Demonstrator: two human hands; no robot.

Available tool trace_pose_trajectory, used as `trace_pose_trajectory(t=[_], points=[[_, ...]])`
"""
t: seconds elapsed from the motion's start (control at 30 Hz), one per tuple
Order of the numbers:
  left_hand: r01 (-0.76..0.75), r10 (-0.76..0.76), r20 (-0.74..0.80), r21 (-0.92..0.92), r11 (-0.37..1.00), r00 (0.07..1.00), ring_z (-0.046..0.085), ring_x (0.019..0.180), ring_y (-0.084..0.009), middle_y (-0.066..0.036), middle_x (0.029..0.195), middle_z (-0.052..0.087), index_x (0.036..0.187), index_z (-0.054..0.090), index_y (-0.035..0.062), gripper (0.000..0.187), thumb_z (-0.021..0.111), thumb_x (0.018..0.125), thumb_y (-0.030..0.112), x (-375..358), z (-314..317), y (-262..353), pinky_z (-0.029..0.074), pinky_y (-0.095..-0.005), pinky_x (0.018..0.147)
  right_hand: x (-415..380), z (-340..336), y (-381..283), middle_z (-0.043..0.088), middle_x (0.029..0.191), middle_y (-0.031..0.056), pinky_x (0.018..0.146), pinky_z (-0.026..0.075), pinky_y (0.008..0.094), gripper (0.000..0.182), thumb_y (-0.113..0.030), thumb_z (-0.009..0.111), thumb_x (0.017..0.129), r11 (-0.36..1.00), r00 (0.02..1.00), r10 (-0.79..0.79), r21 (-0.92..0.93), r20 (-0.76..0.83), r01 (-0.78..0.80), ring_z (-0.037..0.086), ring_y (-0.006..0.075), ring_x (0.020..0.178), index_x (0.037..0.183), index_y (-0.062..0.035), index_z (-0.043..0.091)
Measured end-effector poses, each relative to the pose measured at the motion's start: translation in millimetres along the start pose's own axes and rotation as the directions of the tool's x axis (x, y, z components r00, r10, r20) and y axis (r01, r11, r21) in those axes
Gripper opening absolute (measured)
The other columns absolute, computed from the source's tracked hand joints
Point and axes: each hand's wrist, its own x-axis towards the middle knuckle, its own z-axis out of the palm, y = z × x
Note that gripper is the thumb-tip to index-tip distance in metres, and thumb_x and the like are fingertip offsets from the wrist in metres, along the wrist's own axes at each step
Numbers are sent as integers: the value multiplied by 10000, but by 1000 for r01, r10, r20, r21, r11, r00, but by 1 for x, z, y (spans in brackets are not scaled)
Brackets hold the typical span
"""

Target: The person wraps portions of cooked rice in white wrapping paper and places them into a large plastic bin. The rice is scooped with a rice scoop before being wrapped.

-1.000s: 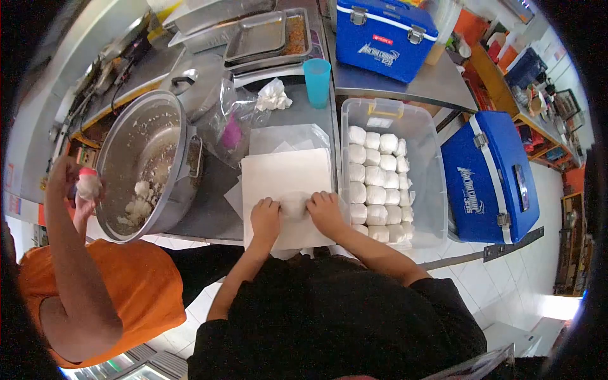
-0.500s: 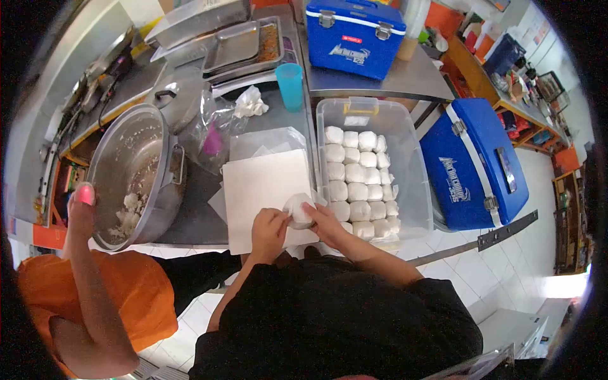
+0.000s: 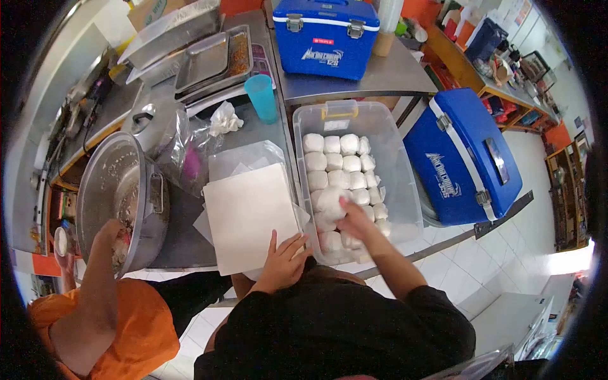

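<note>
My right hand (image 3: 356,221) grips a round, white paper-wrapped bundle (image 3: 330,201) by its right side, over the clear plastic bin (image 3: 405,209). Several rows of similar white bundles (image 3: 342,161) fill the left and middle of that bin, and the held one overlaps some of them in this view. With its fingers apart, my left hand (image 3: 283,266) is at the lower right corner of a stack of white paper sheets (image 3: 248,212), holding nothing.
A co-worker in an orange shirt (image 3: 142,323) reaches into a large metal pot (image 3: 152,218) at left. Behind the paper are a turquoise cup (image 3: 261,100), crumpled paper (image 3: 225,119) and metal trays (image 3: 201,63). Blue coolers stand behind (image 3: 326,41) and right of the bin (image 3: 465,158).
My right hand has carried the bundle from above the paper to over the bin. My left hand has let go of it and opened. The co-worker's raised hand has dropped into the pot.
</note>
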Motion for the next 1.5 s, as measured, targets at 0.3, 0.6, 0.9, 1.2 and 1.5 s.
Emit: trace_pose_trajectory(t=[0.3, 0.6, 0.9, 1.2, 1.5], points=[[203, -208, -25, -138, 969, 978, 553, 889, -228, -37, 1010, 590, 1006, 587, 131, 348, 587, 668, 48, -94, -19, -29, 426, -348, 783, 197, -136, -34, 578, 959, 169, 727, 448, 338, 608, -419, 710, 685, 559, 708, -624, -822, -329, 111, 543, 253, 919, 1040, 37, 521], [407, -411, 5, -152, 901, 912, 551, 893, -242, -40, 979, 587, 999, 586, 117, 313, 573, 689, 78, -115, -23, -24, 426, -351, 783, 207, -103, -9, 382, 1244, 196, 941, 300, 512, 494, -472, 299, 881, 75, 595, -628, -800, -501, -595, 321, 369, 1181, 1249, -170, 430], [477, -487, 27, 160, 864, 873, 412, 1172, -257, -81, 1259, 445, 1064, 536, 73, 334, 585, 742, 146, -108, 7, -49, 363, -399, 944, 158, -56, 27, 554, 1055, 169, 861, 403, 403, 226, -143, 534, 791, -140, 611, -760, -974, 221, 177, 519, 345, 971, 974, -32, 608], [500, -503, 310, 95, 861, 807, 541, 971, -258, -81, 1119, 553, 881, 613, 55, 162, 528, 771, 138, -96, 14, -82, 442, -349, 823, 25, 88, 104, 560, 897, 136, 760, 446, 378, 190, -161, 653, 704, -280, 683, 175, -629, 709, 725, 536, 296, 867, 825, -26, 596], [660, -663, 218, 99, 745, 716, 585, 791, -315, -134, 819, 613, 773, 619, 52, 103, 560, 709, 108, -76, 5, -72, 456, -385, 710, 40, 109, 99, 575, 689, 172, 659, 462, 414, 196, -191, 673, 635, -459, 701, 302, -545, 647, 701, 565, 348, 689, 635, -13, 592]])
